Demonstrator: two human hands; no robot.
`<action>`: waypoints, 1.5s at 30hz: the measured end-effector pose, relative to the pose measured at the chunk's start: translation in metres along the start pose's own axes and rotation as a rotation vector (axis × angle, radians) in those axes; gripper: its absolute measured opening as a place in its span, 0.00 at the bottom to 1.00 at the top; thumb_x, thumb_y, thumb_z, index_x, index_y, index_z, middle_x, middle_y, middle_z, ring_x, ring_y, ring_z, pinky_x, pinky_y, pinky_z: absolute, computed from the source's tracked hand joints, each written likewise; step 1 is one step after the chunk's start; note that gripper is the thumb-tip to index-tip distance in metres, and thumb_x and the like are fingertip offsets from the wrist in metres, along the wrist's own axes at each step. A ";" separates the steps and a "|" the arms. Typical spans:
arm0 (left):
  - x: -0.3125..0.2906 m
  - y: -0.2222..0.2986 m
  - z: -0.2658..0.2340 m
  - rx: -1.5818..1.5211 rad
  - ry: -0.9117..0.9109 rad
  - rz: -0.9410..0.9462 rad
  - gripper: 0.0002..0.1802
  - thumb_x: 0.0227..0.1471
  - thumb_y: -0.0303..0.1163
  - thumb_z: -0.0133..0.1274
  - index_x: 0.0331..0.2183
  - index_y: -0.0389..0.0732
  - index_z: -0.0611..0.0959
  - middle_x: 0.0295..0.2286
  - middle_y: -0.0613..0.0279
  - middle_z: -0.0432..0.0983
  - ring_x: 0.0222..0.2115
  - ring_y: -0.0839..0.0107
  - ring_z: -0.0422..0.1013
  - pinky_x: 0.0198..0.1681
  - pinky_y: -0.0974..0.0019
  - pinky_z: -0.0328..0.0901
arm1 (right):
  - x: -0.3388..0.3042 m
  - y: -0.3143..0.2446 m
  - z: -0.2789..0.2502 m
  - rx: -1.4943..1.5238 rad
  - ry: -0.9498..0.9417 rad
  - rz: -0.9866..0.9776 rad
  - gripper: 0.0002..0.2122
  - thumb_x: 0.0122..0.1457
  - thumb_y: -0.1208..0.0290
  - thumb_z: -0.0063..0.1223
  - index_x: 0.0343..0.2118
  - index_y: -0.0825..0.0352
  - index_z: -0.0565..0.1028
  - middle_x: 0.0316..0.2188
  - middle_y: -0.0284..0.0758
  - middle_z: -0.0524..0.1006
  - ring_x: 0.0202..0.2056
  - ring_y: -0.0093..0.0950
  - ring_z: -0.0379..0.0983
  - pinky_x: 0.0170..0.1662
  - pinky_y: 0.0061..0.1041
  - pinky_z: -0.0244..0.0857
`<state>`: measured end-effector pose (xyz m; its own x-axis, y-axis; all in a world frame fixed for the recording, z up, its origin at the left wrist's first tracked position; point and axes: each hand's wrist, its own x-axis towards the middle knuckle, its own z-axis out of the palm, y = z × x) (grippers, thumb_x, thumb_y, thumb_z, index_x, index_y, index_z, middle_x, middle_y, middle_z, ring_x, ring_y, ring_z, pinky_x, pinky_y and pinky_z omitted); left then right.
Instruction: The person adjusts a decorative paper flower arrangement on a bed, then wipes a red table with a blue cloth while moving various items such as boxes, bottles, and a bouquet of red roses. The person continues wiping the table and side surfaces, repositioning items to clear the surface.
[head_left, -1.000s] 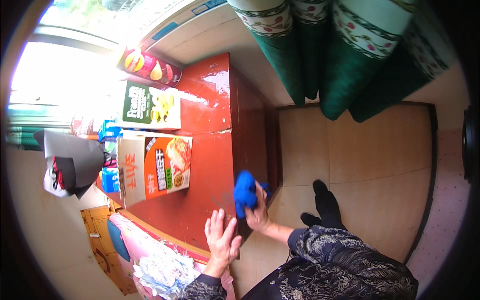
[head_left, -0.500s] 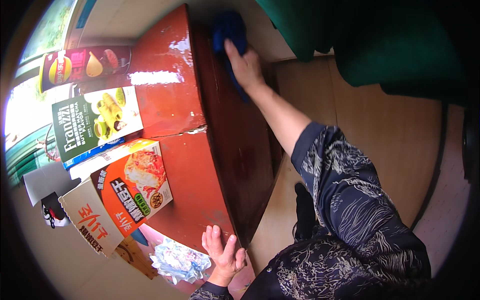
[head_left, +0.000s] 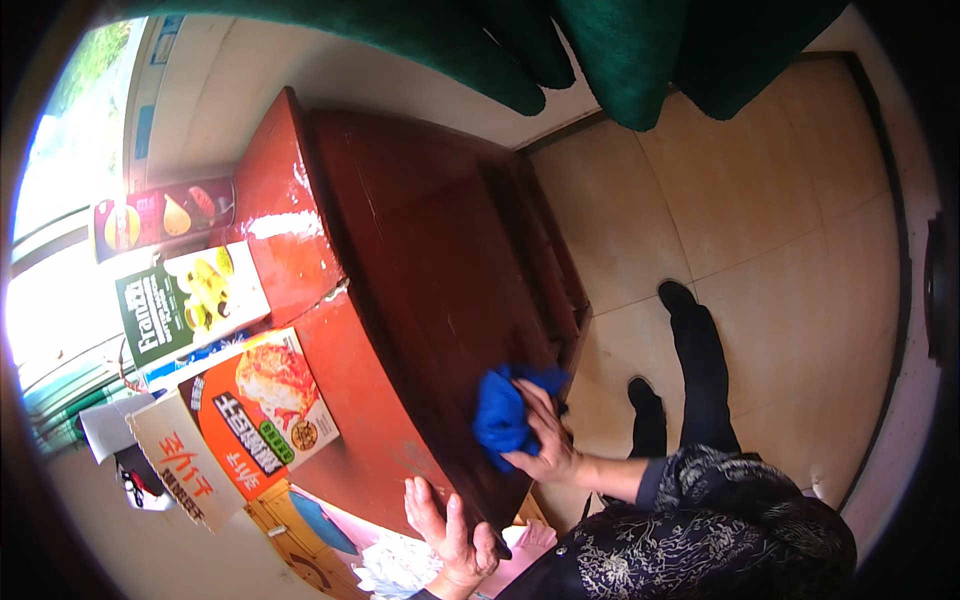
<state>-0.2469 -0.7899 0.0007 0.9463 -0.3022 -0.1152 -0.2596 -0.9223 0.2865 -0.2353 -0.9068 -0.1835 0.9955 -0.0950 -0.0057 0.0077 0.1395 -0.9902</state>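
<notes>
A glossy red-brown wooden cabinet (head_left: 370, 420) fills the middle of the head view. Its dark front panel (head_left: 420, 270) faces the floor side. My right hand (head_left: 548, 445) presses a bunched blue cloth (head_left: 503, 415) against that panel near its lower end; fingers and thumb grip the cloth. My left hand (head_left: 452, 535) rests at the near corner of the cabinet top with its fingers stretched out and nothing in them.
On the cabinet top stand a green and white snack box (head_left: 195, 300), an orange food box (head_left: 262, 415) and a dark red chip canister (head_left: 165, 218). A crumpled white and pale blue thing (head_left: 390, 567) lies beside my left hand. Green curtains (head_left: 640, 60) hang above the tiled floor (head_left: 740, 200).
My right hand has swept the blue cloth from the far end of the cabinet front down to the near end. The left hand stays at the corner, and the view has shifted.
</notes>
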 end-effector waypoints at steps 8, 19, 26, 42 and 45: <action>-0.045 -0.003 0.000 -0.172 -0.135 -0.225 0.33 0.58 0.39 0.47 0.62 0.53 0.56 0.63 0.47 0.45 0.60 0.37 0.47 0.60 0.43 0.48 | 0.333 0.055 0.014 0.058 0.368 -0.455 0.30 0.47 0.48 0.62 0.42 0.74 0.73 0.43 0.52 0.73 0.48 0.48 0.69 0.51 0.40 0.63; -0.027 -0.009 -0.009 0.302 -0.207 0.117 0.35 0.57 0.40 0.49 0.62 0.54 0.54 0.64 0.52 0.42 0.61 0.38 0.47 0.61 0.42 0.48 | 0.139 0.167 -0.016 0.375 0.252 0.397 0.23 0.54 0.59 0.58 0.50 0.68 0.70 0.43 0.38 0.75 0.44 0.28 0.71 0.50 0.30 0.64; 0.001 0.007 -0.017 0.110 -0.206 -0.076 0.34 0.59 0.41 0.46 0.63 0.51 0.55 0.62 0.37 0.37 0.61 0.37 0.45 0.61 0.43 0.48 | -0.096 0.090 -0.015 -0.074 -0.026 0.426 0.29 0.55 0.61 0.55 0.58 0.67 0.62 0.57 0.46 0.61 0.59 0.46 0.53 0.63 0.42 0.45; -0.002 0.004 0.009 -0.066 0.040 -0.114 0.29 0.59 0.41 0.42 0.61 0.47 0.61 0.63 0.44 0.43 0.63 0.47 0.46 0.63 0.48 0.43 | 0.167 0.089 -0.003 -0.098 0.369 -0.144 0.25 0.51 0.59 0.60 0.46 0.73 0.71 0.47 0.47 0.71 0.51 0.44 0.65 0.55 0.41 0.57; -0.002 0.005 0.004 0.059 0.018 -0.089 0.30 0.59 0.40 0.42 0.62 0.49 0.60 0.63 0.47 0.41 0.64 0.51 0.44 0.64 0.50 0.42 | 0.073 0.115 -0.016 -0.108 0.231 0.198 0.22 0.51 0.58 0.60 0.44 0.70 0.74 0.45 0.46 0.74 0.48 0.41 0.68 0.50 0.34 0.63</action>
<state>-0.2512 -0.7952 -0.0011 0.9692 -0.2146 -0.1205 -0.1849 -0.9580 0.2190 -0.1634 -0.9133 -0.2997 0.9287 -0.2992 -0.2192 -0.2065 0.0736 -0.9757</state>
